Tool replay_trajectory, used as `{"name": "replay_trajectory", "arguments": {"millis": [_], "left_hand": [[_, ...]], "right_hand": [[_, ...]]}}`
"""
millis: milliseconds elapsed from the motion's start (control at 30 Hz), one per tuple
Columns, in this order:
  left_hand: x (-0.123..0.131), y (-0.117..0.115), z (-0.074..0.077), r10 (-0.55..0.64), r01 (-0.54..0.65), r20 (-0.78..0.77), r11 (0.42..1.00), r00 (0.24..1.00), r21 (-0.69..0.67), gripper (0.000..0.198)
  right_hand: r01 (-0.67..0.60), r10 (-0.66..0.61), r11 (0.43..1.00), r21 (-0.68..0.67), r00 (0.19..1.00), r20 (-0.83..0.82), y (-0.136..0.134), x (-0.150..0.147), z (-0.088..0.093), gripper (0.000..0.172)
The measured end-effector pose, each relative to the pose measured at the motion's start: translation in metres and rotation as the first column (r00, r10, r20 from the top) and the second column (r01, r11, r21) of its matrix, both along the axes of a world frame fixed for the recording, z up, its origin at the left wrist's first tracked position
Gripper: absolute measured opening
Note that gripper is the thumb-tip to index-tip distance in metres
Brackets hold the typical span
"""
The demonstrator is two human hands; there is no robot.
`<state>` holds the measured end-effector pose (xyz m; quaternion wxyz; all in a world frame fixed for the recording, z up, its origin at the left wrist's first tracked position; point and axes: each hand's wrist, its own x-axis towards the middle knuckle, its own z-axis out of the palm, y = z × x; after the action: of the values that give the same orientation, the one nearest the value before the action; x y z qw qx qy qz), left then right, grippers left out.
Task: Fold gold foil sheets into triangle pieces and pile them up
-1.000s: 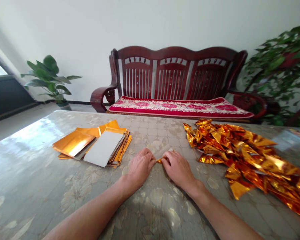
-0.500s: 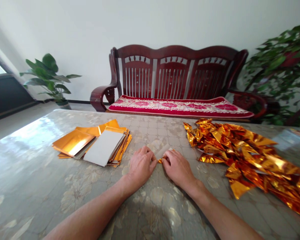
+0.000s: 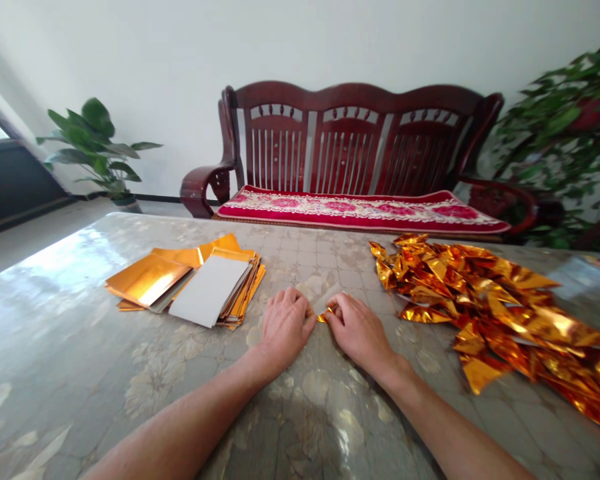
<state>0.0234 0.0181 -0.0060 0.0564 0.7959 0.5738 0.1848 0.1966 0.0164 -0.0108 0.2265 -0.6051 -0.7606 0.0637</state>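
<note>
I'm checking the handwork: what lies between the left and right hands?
In the head view, a bit of gold foil shows between the left hand and the right hand.

Gap between right grip (image 3: 361,331) and heap (image 3: 483,283)

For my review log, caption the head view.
Left hand and right hand at a gold foil piece, between stacked sheets and a foil pile.

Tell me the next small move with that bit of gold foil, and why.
Probably press a crease into the gold foil: it shows between the left grip and the right grip, which nearly meet, and the foil pieces heaped at the right look creased. Part of it is hidden, so this is a guess.
</note>
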Motion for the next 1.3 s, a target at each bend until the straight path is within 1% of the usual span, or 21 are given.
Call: {"name": "replay_trajectory", "arguments": {"millis": [167, 267, 333, 433, 467, 533, 633, 733, 833, 933, 1000, 1200, 1300], "left_hand": [[-0.002, 0.002, 0.003, -0.011, 0.011, 0.013, 0.999, 1.000, -0.047, 0.014], [-0.005, 0.006, 0.001, -0.024, 0.029, 0.083, 0.998, 0.996, -0.059, 0.009], [-0.008, 0.009, -0.003, -0.025, 0.035, 0.158, 0.998, 0.987, -0.061, 0.006], [-0.011, 0.010, -0.008, 0.010, 0.000, 0.285, 0.999, 0.958, -0.033, 0.016], [-0.012, 0.008, -0.008, -0.001, 0.003, 0.310, 1.000, 0.951, -0.008, 0.022], [-0.014, 0.003, -0.008, -0.074, 0.063, 0.310, 0.997, 0.948, 0.044, 0.031], [-0.015, -0.006, -0.005, -0.192, 0.182, 0.237, 0.981, 0.952, 0.065, 0.039], [-0.013, -0.010, -0.003, -0.258, 0.253, 0.138, 0.966, 0.956, 0.051, 0.038], [-0.011, -0.011, -0.001, -0.294, 0.294, -0.015, 0.954, 0.956, 0.049, 0.029], [-0.008, -0.012, 0.001, -0.299, 0.312, -0.178, 0.949, 0.938, 0.050, 0.020], [-0.006, -0.014, 0.003, -0.300, 0.322, -0.248, 0.945, 0.921, 0.051, 0.016], [-0.004, -0.016, 0.003, -0.313, 0.342, -0.296, 0.938, 0.903, 0.052, 0.013], [-0.002, -0.014, 0.002, -0.317, 0.349, -0.313, 0.936, 0.895, 0.051, 0.010]], "right_hand": [[0.001, -0.001, 1.000, -0.002, 1.000, -0.006, 0.000, 0.000, -0.001, 0.006], [-0.011, 0.010, 1.000, -0.006, 1.000, -0.004, 0.001, 0.000, -0.001, 0.007], [-0.017, 0.017, 1.000, -0.006, 1.000, -0.002, 0.001, 0.000, -0.001, 0.006], [-0.017, 0.017, 1.000, -0.005, 1.000, 0.007, 0.000, -0.001, 0.000, 0.006], [-0.017, 0.017, 1.000, -0.005, 1.000, 0.011, -0.001, -0.001, 0.000, 0.006], [-0.018, 0.018, 1.000, -0.005, 1.000, 0.012, -0.001, -0.001, 0.000, 0.006], [-0.018, 0.018, 1.000, -0.005, 1.000, 0.006, -0.001, -0.001, 0.001, 0.008], [-0.010, 0.010, 1.000, -0.006, 1.000, 0.004, 0.000, 0.000, 0.001, 0.008], [0.001, -0.001, 1.000, -0.023, 1.000, 0.005, 0.000, -0.001, 0.002, 0.008], [0.011, -0.011, 0.999, -0.040, 1.000, 0.005, -0.001, -0.002, 0.003, 0.008], [0.022, -0.022, 0.999, -0.041, 1.000, -0.001, -0.001, -0.002, 0.003, 0.009], [0.116, -0.115, 0.993, -0.027, 0.993, 0.036, 0.001, 0.003, 0.004, 0.011], [0.126, -0.124, 0.991, -0.037, 0.991, 0.058, 0.001, 0.005, 0.005, 0.010]]}}
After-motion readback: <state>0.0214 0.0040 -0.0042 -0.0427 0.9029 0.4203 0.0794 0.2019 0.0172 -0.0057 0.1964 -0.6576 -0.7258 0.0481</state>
